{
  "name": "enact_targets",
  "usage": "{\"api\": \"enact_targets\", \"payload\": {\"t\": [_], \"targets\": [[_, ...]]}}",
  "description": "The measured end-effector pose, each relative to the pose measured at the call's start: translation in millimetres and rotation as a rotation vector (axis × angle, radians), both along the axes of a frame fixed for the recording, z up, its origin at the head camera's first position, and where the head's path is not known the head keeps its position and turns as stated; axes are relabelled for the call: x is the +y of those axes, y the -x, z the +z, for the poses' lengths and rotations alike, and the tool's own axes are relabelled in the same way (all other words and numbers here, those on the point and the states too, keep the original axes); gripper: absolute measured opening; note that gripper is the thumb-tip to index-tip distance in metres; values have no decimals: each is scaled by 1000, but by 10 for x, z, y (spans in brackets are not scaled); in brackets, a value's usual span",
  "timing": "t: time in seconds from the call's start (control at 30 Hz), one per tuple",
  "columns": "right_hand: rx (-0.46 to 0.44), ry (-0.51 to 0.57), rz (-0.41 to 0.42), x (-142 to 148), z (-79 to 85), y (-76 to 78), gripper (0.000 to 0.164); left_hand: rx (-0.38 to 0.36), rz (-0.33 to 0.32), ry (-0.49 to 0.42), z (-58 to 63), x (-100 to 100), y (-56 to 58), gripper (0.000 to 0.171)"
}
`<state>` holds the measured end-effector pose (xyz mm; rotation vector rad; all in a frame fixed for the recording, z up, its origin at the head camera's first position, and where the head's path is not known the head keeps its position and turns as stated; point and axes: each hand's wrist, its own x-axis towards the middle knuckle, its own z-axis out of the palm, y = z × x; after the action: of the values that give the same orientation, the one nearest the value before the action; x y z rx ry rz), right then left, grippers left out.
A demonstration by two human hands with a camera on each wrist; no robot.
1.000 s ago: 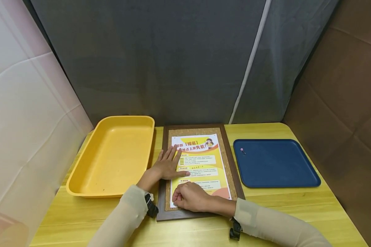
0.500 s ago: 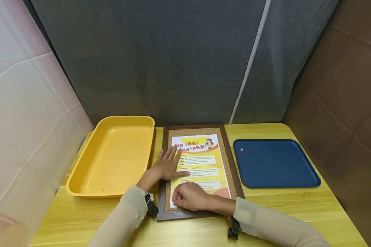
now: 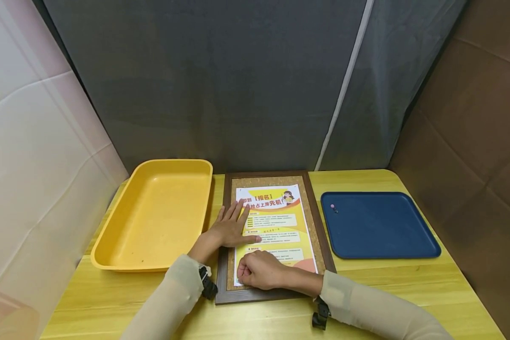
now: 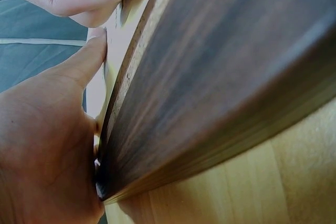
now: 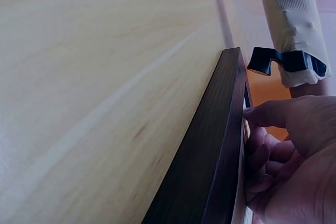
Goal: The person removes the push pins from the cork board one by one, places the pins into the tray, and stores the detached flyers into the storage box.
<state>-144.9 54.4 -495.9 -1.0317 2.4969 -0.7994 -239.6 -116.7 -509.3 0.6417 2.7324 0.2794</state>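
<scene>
A yellow and white printed poster [image 3: 280, 222] lies on a cork board [image 3: 265, 182] with a dark brown frame [image 3: 318, 222]. My left hand [image 3: 229, 231] rests flat on the poster's left side, fingers spread and thumb pointing right. Close to the poster's lower left corner is my right hand [image 3: 261, 270], its fingers curled. In the right wrist view its thumb tip [image 5: 249, 113] presses down just inside the frame's edge; whatever lies under the thumb is hidden. The left wrist view shows the frame's side [image 4: 210, 98] close up beside the left hand's palm [image 4: 47, 140].
A deep yellow tray [image 3: 174, 165] stands left of the board. To the right, a dark blue tray [image 3: 382, 226] holds a tiny pink piece [image 3: 332, 206] and a small dark one. A grey curtain [image 3: 216, 94] hangs behind the wooden table [image 3: 386, 293].
The right wrist and its strap have shifted slightly left. Otherwise both hands, the poster and the board look the same.
</scene>
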Motion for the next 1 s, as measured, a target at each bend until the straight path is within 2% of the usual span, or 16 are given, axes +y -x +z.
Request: {"api": "enact_targets", "payload": {"t": [0.4, 0.63, 0.77, 0.87, 1.0], "targets": [[-19, 22, -14, 1, -18, -9, 9, -10, 6, -17, 175, 19, -100, 113], [-9, 31, -14, 18, -11, -4, 12, 2, -3, -24, 50, 4, -52, 119], [-12, 31, -11, 22, -5, 4, 11, -4, 1, -26, 134, 22, -74, 115], [-58, 53, 0, 32, 0, 12, 10, -15, 5, -7, 234, 44, -114, 109], [-193, 130, 0, 65, -4, 33, 11, -9, 8, 14, 243, 47, -124, 107]]}}
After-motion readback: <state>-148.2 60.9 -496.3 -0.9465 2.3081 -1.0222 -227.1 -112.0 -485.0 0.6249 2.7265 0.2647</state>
